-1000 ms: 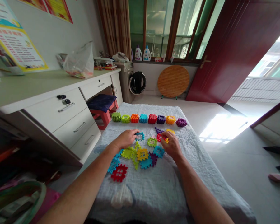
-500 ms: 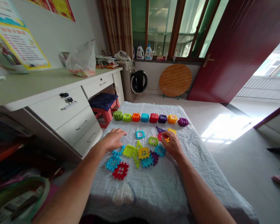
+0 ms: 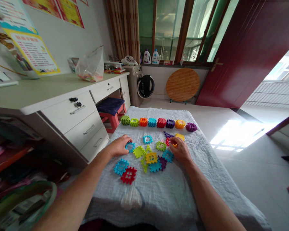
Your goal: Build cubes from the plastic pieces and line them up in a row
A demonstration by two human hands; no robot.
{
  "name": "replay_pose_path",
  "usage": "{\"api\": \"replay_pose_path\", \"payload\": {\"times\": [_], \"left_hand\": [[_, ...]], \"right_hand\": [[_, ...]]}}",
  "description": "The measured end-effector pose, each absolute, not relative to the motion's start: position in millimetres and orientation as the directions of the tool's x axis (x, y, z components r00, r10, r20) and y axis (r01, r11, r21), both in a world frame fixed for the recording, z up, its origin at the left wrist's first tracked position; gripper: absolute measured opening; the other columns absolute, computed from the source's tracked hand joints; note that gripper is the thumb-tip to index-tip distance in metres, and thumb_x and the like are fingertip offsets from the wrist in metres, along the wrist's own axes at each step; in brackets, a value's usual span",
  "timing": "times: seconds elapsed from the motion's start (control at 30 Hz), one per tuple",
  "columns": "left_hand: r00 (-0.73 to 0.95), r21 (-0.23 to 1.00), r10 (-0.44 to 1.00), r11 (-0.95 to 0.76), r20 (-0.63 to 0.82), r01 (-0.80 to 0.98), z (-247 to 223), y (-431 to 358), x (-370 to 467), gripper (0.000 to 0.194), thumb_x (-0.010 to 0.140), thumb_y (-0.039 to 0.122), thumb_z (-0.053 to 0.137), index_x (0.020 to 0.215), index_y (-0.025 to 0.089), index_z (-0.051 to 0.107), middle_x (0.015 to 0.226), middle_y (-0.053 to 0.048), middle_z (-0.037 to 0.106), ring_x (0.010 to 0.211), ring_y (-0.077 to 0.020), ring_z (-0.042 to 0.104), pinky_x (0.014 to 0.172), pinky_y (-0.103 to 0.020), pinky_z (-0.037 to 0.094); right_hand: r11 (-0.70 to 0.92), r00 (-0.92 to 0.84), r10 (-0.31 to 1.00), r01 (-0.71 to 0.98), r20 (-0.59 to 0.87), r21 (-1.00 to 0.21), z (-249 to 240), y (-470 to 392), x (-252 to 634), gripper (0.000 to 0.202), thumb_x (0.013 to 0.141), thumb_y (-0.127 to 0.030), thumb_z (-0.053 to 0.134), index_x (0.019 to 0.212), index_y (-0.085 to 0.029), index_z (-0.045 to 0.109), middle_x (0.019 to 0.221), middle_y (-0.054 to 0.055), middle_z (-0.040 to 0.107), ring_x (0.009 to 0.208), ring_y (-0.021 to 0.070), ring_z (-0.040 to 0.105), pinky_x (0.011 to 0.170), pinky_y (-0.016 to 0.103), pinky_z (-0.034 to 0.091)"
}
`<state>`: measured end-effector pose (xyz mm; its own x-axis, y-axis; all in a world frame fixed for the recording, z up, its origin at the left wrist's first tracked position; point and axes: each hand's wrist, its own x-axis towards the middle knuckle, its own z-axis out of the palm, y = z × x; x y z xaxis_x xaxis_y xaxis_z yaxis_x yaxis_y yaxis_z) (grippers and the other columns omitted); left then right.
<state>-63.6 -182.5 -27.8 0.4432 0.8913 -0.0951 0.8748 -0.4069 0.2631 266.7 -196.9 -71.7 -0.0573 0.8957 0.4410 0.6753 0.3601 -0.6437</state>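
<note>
My left hand is closed on the edge of a blue interlocking plastic tile, thumb and fingers at its left side. On the right, my right hand has its fingers curled over an orange tile, which they partly cover. A red tile shows just left of those fingertips. Between the hands lie a light green tile, a yellow tile overlapping other pieces, and a blue windowed tile. Nearer to me, a red windowed tile touches another blue tile.
A row of sorted tile stacks, with a red stack and a purple stack, runs along the far part of the cloth-covered table. A white desk and a stool stand at the left.
My left hand has taken hold of the blue tile and moved it up and right, away from the other blue tile. The right hand stays over the orange tile. The view has shifted slightly.
</note>
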Motion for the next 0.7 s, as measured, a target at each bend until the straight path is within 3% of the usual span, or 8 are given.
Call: {"api": "replay_pose_path", "payload": {"times": [0.1, 0.2, 0.37, 0.6, 0.7], "left_hand": [[0.406, 0.236, 0.914, -0.391, -0.015, 0.890, -33.4, -177.9, -60.7, 0.042, 0.063, 0.019, 0.057, 0.105, 0.017, 0.059, 0.108, -0.008, 0.059, 0.102, -0.0234, 0.056, 0.092, -0.030, 0.042], [0.428, 0.215, 0.903, -0.411, -0.039, 0.886, -35.2, -173.5, -60.3, 0.049, 0.062, 0.020, 0.058, 0.111, 0.017, 0.058, 0.116, -0.009, 0.058, 0.108, -0.0247, 0.054, 0.097, -0.031, 0.039], [0.430, 0.184, 0.898, -0.410, -0.089, 0.894, -27.5, -164.5, -61.3, 0.040, 0.060, 0.024, 0.061, 0.100, 0.019, 0.064, 0.100, -0.006, 0.063, 0.094, -0.0227, 0.060, 0.084, -0.028, 0.045], [0.366, 0.231, 0.922, -0.387, 0.129, 0.893, -15.3, -146.9, -19.1, 0.055, 0.065, 0.039, 0.065, 0.115, 0.018, 0.059, 0.100, -0.006, 0.064, 0.089, -0.0198, 0.062, 0.078, -0.025, 0.046], [0.408, 0.180, 0.908, -0.418, 0.094, 0.890, -21.8, -140.3, 8.2, 0.051, 0.066, 0.042, 0.065, 0.111, 0.020, 0.061, 0.101, -0.006, 0.064, 0.091, -0.0208, 0.062, 0.079, -0.025, 0.046]], "right_hand": [[0.365, -0.060, 0.896, 0.665, 0.441, -0.652, -73.1, -195.7, 267.5, 0.020, 0.072, -0.020, 0.051, 0.086, -0.018, 0.064, 0.081, 0.005, 0.064, 0.076, 0.0188, 0.058, 0.073, 0.031, 0.045], [0.371, -0.058, 0.893, 0.655, 0.446, -0.658, -73.4, -195.4, 267.9, 0.019, 0.072, -0.020, 0.051, 0.086, -0.018, 0.064, 0.079, 0.004, 0.064, 0.074, 0.0180, 0.057, 0.071, 0.030, 0.045], [0.363, -0.053, 0.897, 0.653, 0.439, -0.664, -72.4, -195.9, 267.7, 0.018, 0.073, -0.020, 0.051, 0.086, -0.017, 0.064, 0.080, 0.004, 0.064, 0.075, 0.0181, 0.058, 0.072, 0.031, 0.045], [0.364, -0.057, 0.897, 0.659, 0.438, -0.659, -72.2, -195.9, 267.2, 0.017, 0.072, -0.019, 0.052, 0.084, -0.018, 0.063, 0.079, 0.003, 0.063, 0.074, 0.0172, 0.056, 0.071, 0.029, 0.044], [0.363, -0.052, 0.896, 0.658, 0.442, -0.660, -73.3, -195.7, 268.0, 0.016, 0.073, -0.019, 0.051, 0.084, -0.018, 0.063, 0.080, 0.003, 0.063, 0.074, 0.0171, 0.056, 0.070, 0.029, 0.043]]}}
